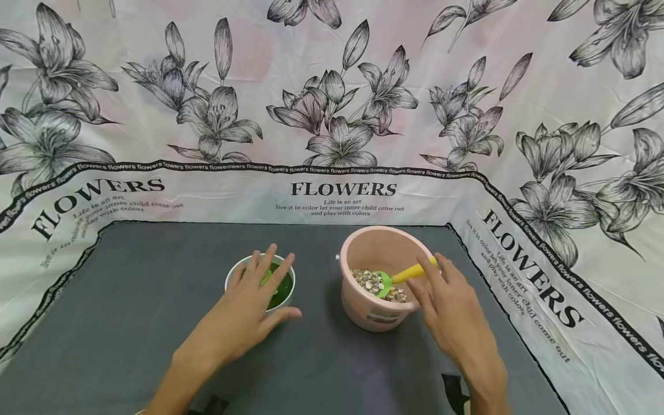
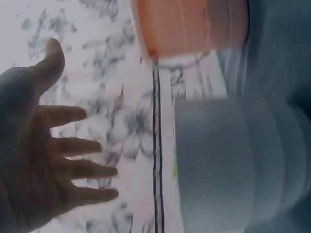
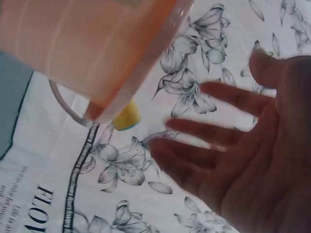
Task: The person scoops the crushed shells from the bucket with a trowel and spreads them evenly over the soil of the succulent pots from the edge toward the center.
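A pink bucket (image 1: 358, 314) stands on the grey cloth with small mixed pebbles (image 1: 367, 279) inside. A toy shovel with a green blade and yellow handle (image 1: 410, 273) lies on the pebbles, its handle over the rim. Close by the handle's end is my right hand (image 1: 456, 308); in the right wrist view its fingers are apart from the yellow end (image 3: 127, 116). My left hand (image 1: 249, 305) hovers over a white pot (image 2: 218, 165), fingers spread, holding nothing. Green shows inside that pot in the head view, partly hidden by the hand.
The grey surface (image 1: 155, 276) is bordered by white cloth (image 1: 233, 202) printed with flowers and lettering, which rises at the back and sides. A thin handle (image 3: 63, 104) hangs from the bucket's rim. Dark objects (image 1: 455, 392) show at the front edge.
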{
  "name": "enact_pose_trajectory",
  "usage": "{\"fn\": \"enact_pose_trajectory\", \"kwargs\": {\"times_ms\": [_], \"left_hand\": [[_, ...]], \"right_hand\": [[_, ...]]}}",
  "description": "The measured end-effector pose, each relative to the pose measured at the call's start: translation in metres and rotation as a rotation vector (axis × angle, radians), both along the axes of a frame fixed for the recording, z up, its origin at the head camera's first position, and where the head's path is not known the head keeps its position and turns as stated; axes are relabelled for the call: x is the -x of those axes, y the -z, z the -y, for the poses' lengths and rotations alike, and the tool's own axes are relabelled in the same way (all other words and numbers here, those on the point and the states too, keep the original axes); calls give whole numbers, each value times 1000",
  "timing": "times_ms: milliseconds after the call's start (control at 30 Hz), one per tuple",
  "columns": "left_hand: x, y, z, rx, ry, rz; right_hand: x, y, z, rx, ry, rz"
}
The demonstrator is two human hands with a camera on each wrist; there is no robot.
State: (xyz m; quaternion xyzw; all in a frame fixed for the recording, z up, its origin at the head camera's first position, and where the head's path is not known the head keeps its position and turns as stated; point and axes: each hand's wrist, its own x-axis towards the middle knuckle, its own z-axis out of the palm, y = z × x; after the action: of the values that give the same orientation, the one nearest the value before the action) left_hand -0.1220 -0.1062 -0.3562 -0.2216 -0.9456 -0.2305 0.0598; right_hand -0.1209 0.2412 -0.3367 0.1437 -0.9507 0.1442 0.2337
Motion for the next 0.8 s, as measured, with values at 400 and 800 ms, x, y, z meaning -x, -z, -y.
{"fn": "enact_pose_trajectory", "kwargs": {"times_ms": [400,800], "left_hand": [[30,0,-94,3,127,-106],[44,22,-114,84,99,-51]], "right_hand": [[66,-11,-2,-387,-164,221],[70,-2,-14,-416,-99,120]]}}
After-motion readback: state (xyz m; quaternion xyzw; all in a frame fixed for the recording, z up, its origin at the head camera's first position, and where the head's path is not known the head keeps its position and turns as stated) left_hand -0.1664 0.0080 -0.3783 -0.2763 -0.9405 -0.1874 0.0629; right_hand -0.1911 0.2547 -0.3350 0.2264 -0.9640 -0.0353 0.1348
